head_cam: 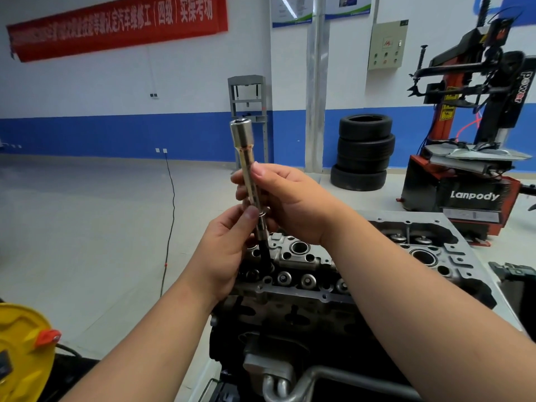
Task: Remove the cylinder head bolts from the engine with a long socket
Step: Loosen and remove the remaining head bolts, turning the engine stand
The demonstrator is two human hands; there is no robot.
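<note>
- You're in a workshop bay with a white-and-blue wall, stacked tyres [364, 152] and a red tyre changer [475, 134] far beyond your hands; the engine [304, 274] sits right under them
- Your right hand [287, 204] is wrapped round the middle of the long socket [246, 158], thumb and fingers curled on it, so the tool stays near upright with its wide drive end above your fingers
- Your left hand [229, 250] pinches the cylinder head bolt [262, 236] just below the right hand, at the washer where the bolt leaves the socket (a grip that looks meant to pull the two apart)
- The bolt's dark threaded end points down toward the cylinder head [307, 262], just past your left fingertips; whether it has cleared its hole I can't tell
- My guess: this bolt is out and being freed from the tool; the other bolt holes lie beneath and beyond your right wrist
</note>
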